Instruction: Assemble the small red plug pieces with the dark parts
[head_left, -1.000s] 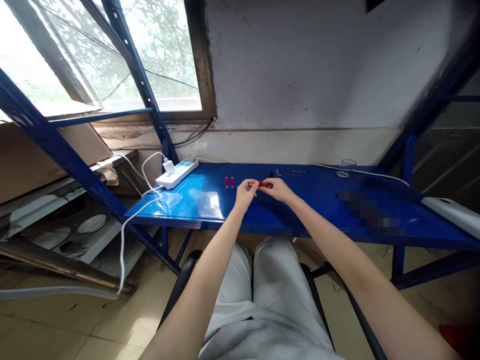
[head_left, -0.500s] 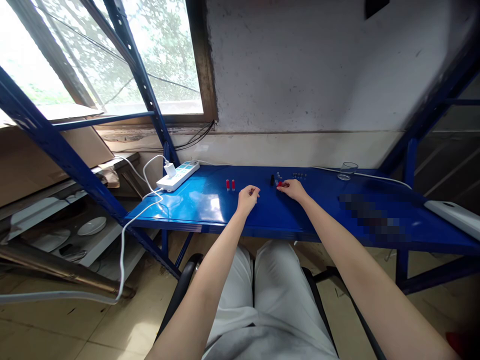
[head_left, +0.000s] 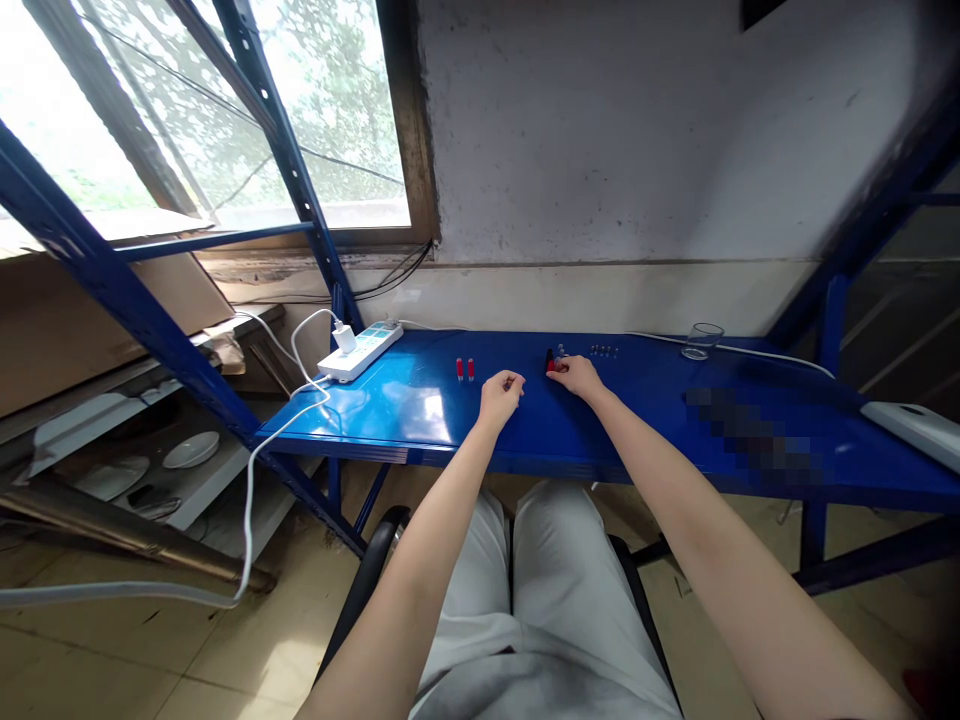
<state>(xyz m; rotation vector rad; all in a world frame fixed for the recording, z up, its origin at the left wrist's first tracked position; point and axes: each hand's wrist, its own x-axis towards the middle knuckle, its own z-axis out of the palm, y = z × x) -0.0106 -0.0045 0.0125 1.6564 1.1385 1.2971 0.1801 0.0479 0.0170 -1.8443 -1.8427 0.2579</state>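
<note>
My right hand [head_left: 579,376] is closed, its fingertips pinching a small red piece [head_left: 552,367] at the tabletop. Right behind that piece stands a small black part [head_left: 549,355], with some tiny clear pieces [head_left: 560,351] beside it. My left hand [head_left: 501,398] hovers over the table to the left, fingers curled together; what lies in them, if anything, is too small to make out. Farther left, two short red cylinders [head_left: 470,369] with pale lower ends stand side by side. Several tiny metallic pieces [head_left: 604,351] lie in rows beyond my right hand.
The blue table [head_left: 390,415] carries a white power strip [head_left: 361,352] with a plugged-in charger at its left end. A clear glass [head_left: 702,342] stands at the back right. A blurred dark patch [head_left: 757,435] and a white object [head_left: 911,430] are at the right.
My right hand has shifted slightly left with the red piece, bringing it up to the black part. My left hand keeps its curled pose. The view has moved a little.
</note>
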